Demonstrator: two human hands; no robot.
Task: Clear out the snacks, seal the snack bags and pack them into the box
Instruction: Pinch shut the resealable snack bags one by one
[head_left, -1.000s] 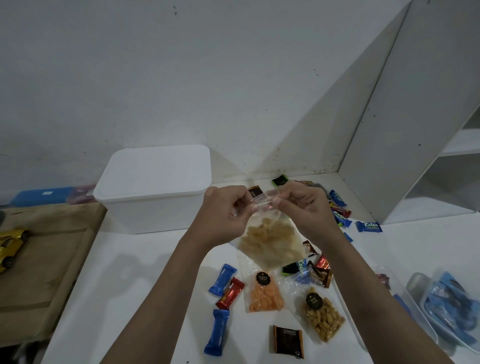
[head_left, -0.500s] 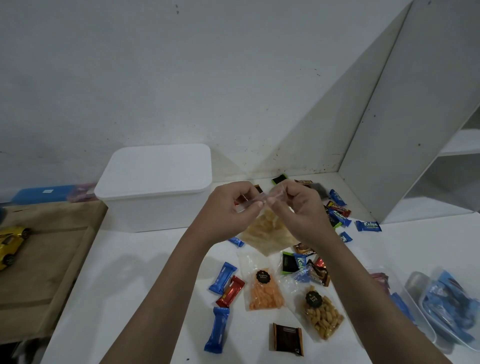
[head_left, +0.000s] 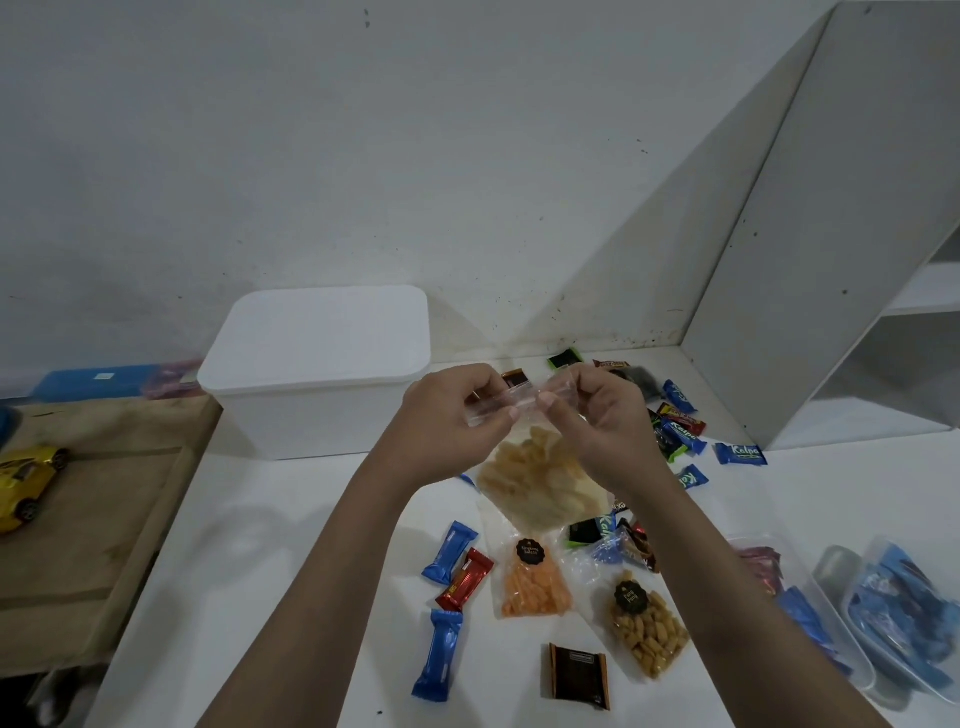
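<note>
Since a second ago little has shifted: left hand (head_left: 447, 415) and right hand (head_left: 602, 421) still pinch the clear plastic bag of pale yellow crisps (head_left: 535, 483) by its top strip, hanging above the table.

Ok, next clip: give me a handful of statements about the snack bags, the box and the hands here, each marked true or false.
1. Both hands pinch the top strip of the clear bag of pale crackers: left hand, right hand. True.
2. The white box stands open. False: its lid is on.
3. The orange snack bag lies on the white table. True.
4. The bag of nuts is held in the right hand. False: it lies on the table, near the right forearm.
5. A yellow toy car sits on top of the box. False: it sits on the wooden surface at the far left.
</note>
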